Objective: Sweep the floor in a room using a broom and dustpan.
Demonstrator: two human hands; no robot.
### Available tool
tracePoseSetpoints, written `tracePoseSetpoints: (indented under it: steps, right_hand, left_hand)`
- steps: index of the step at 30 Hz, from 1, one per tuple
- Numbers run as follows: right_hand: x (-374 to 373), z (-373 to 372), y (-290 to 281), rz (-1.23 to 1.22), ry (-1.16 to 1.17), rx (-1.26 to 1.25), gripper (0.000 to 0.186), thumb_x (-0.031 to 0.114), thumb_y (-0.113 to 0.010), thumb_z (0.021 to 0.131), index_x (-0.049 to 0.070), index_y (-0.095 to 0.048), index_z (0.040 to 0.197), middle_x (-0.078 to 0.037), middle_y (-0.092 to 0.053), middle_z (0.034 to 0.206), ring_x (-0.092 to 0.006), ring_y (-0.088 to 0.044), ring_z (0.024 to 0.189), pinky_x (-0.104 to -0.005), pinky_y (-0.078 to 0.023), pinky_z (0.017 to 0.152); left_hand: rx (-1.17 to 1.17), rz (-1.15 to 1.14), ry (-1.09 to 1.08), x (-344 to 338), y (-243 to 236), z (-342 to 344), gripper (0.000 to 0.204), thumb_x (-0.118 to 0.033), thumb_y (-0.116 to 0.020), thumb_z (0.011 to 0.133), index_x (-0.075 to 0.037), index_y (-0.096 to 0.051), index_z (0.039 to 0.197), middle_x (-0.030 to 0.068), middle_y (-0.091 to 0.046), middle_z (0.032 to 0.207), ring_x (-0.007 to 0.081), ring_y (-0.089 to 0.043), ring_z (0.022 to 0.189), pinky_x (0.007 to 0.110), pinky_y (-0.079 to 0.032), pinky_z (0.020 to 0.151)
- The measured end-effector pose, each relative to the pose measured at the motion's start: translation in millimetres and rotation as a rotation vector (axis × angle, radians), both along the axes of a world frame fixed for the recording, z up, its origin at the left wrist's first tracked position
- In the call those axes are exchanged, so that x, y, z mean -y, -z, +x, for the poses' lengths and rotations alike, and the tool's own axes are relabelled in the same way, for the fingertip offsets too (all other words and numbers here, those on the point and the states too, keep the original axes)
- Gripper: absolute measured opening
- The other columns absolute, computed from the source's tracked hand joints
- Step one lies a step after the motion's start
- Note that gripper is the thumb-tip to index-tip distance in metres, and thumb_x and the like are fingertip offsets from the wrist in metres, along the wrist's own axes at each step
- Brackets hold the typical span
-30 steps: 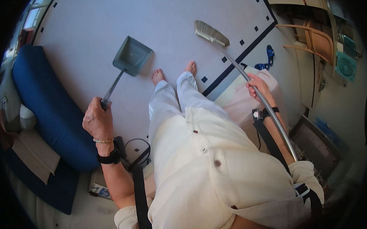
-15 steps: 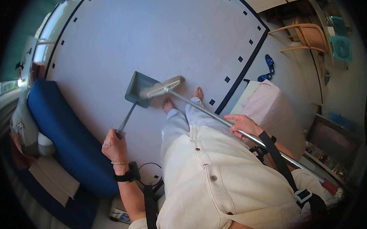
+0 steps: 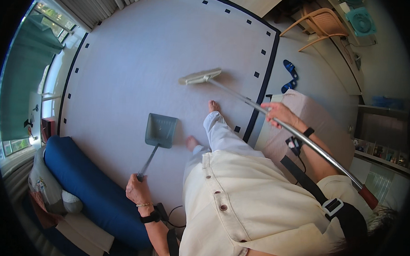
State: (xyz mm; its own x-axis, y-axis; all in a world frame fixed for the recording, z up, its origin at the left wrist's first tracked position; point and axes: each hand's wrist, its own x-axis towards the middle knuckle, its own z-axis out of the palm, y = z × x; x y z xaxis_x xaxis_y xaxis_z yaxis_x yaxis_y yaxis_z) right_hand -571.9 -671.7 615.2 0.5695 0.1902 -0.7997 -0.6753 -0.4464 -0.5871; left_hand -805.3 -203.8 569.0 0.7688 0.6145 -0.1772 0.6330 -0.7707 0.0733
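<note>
My left hand (image 3: 138,189) is closed around the dark handle end of a grey dustpan (image 3: 161,130). The pan lies left of my feet with its wide mouth facing away from me; I cannot tell whether it touches the floor. My right hand (image 3: 281,115) grips the silver pole of a broom (image 3: 200,77), its index finger stretched along the metal. The pole slants back past my right side to a dark red end. Ahead of my feet is the pale broom head, apart from the dustpan.
A blue sofa (image 3: 94,192) with cushions stands at the left. On the right are a cloth-covered pink box-like piece (image 3: 304,122), blue slippers (image 3: 289,76) and a wicker chair (image 3: 324,23). Dark border lines (image 3: 266,67) edge the pale floor (image 3: 149,49).
The broom head has moved away from the dustpan, forward and to the right. The dustpan now sits nearer to me. My feet are farther apart, one ahead of the other.
</note>
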Motion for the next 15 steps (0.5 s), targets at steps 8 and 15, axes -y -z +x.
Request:
tracePoseSetpoints:
  steps: [8,15]
  right_hand:
    - [19.2,115.8,82.3,0.032,0.027,0.065,0.056,0.005,-0.053,0.076,-0.004,-0.037,0.129,-0.007,-0.055,0.066,-0.0111,-0.049,0.042,-0.0253,-0.041,0.034]
    - [-53.4,60.1,37.7,0.234,-0.346,-0.422,0.063,0.003,-0.052,0.079,-0.002,-0.028,0.137,-0.008,-0.058,0.071,-0.0099,-0.051,0.044,-0.025,-0.042,0.034]
  left_hand:
    - [-0.087,-0.005,-0.017,13.8,-6.8,37.2,0.027,-0.022,-0.076,0.065,-0.009,-0.061,0.082,0.0083,-0.065,0.077,0.0294,-0.063,0.072,0.038,-0.05,0.061]
    - [-0.091,0.035,-0.093,7.3,-9.5,31.4,0.026,-0.022,-0.075,0.065,-0.009,-0.06,0.082,0.0087,-0.064,0.078,0.029,-0.063,0.074,0.038,-0.049,0.062]
